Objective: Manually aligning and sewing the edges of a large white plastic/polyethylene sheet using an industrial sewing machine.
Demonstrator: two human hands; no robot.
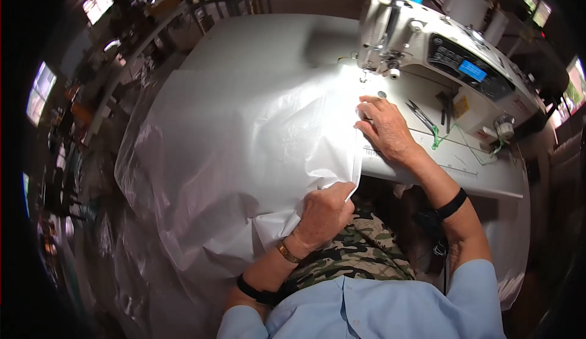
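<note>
Brightly lit at centre by a small lamp under the sewing machine [427, 46], washing out the white fabric [244, 144] near the needle in glare. Dim and murky toward the rim, with blown-out windows [41, 92]. Strong fisheye bending at the edges, black corners. Sharp in the middle, soft shadows under the hands.

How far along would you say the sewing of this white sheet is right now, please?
Done: no finished seam is visible, so I cannot say. In hand: the right hand presses the white woven sheet flat just before the sewing machine needle, while the left hand grips its near edge. Left: most of the sheet hangs off the table to the left.
</note>
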